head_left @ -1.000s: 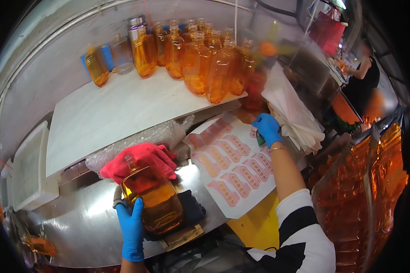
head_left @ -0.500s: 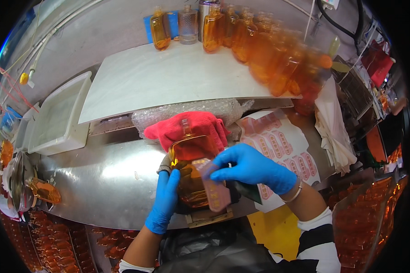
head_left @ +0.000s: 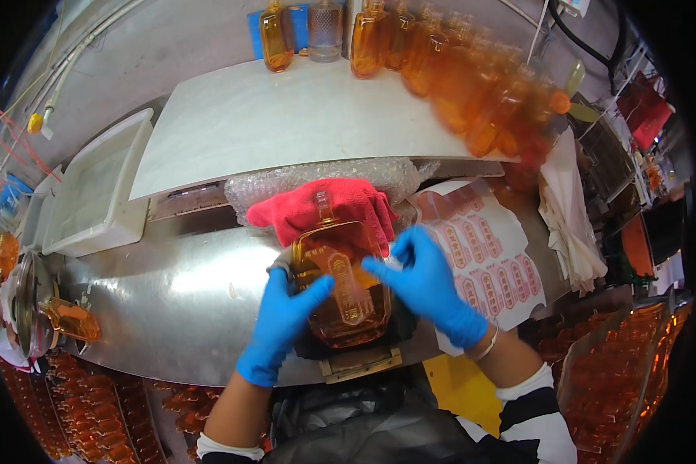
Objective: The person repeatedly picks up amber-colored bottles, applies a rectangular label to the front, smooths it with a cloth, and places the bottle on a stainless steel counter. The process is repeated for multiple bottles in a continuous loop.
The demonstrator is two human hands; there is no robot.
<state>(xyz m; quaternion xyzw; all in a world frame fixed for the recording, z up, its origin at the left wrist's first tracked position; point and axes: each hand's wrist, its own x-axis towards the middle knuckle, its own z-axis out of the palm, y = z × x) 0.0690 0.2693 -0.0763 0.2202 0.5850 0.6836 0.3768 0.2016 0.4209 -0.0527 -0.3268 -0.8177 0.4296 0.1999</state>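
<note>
A flat amber glass bottle [head_left: 340,286] lies on its back on a dark jig [head_left: 359,357] at the steel counter's front edge, its neck pointing away onto a red cloth [head_left: 325,207]. My left hand [head_left: 282,321], in a blue glove, grips the bottle's left side. My right hand [head_left: 425,282], also gloved in blue, rests its fingers on the bottle's right face, where a long pale label [head_left: 346,290] sits along the middle.
A sheet of pale pink labels [head_left: 487,255] lies to the right. Several amber bottles [head_left: 472,100] stand on a white shelf board [head_left: 286,124] behind. A white tray [head_left: 93,185] sits left, folded white cloths [head_left: 572,216] right, bubble wrap [head_left: 317,176] under the red cloth.
My right hand left the label sheet, came over with a label, and now presses it on the bottle. The left hand shifted up along the bottle's left side.
</note>
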